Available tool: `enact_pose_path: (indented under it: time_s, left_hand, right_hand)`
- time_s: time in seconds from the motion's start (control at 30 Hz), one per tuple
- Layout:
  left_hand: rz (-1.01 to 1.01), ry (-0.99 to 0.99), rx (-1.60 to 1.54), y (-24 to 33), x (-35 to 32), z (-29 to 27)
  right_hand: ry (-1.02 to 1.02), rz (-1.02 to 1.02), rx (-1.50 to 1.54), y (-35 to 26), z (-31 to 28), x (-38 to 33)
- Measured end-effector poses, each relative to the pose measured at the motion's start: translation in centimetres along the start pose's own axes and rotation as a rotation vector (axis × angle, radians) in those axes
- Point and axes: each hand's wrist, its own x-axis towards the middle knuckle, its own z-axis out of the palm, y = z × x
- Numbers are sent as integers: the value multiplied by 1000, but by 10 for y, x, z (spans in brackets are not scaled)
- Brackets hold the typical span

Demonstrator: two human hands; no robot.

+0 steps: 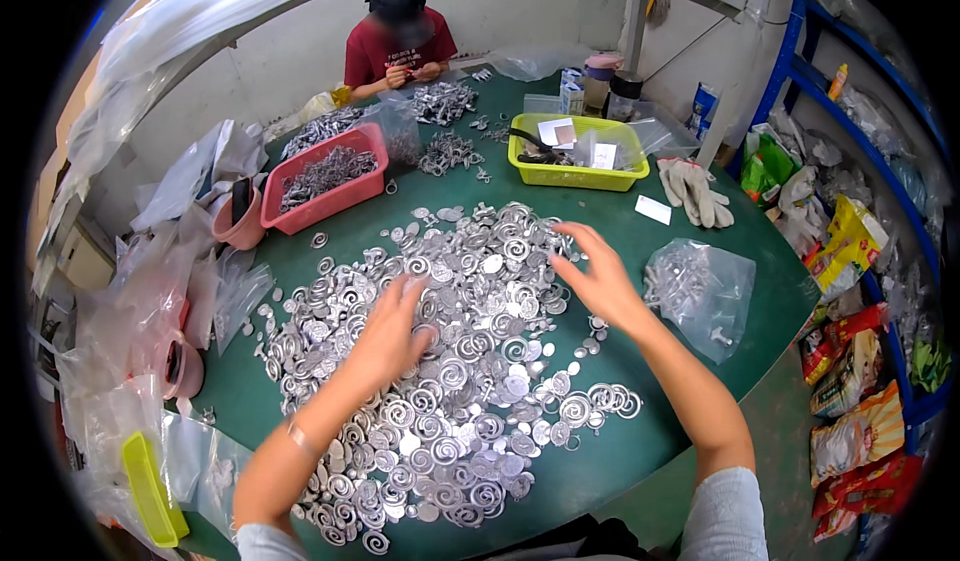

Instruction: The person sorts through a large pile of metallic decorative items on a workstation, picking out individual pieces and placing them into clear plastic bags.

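Observation:
A wide heap of small silver spiral metal pieces (470, 361) covers the green table (690, 381) in front of me. My left hand (390, 336) lies palm down on the middle of the heap, fingers spread over the spirals. My right hand (595, 276) hovers at the heap's right edge with fingers apart, fingertips touching the pieces near the top right. Neither hand visibly grips a piece.
A pink basket (325, 176) of metal parts stands far left, a yellow-green basket (578, 151) far right. A clear bag (700, 291) of parts lies right of my hand, grey gloves (693, 191) beyond. A person in a red shirt (400, 46) works opposite. Plastic bags crowd the left edge.

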Motion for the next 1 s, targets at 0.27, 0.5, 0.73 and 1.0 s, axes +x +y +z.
enact_pose_path:
  time_s: [0.27, 0.5, 0.73, 1.0]
  left_hand:
    - [-180, 163, 37, -60, 107, 61]
    - [-26, 201, -62, -55, 84, 58]
    - [48, 389, -163, -49, 44, 59]
    - [287, 38, -163, -10, -18, 49]
  right_hand:
    - [-56, 61, -516, 101, 93, 86]
    - [-80, -100, -456, 65, 86, 50]
    - [-108, -295, -409, 39, 80, -1]
    - [-79, -272, -181, 32, 69, -19]
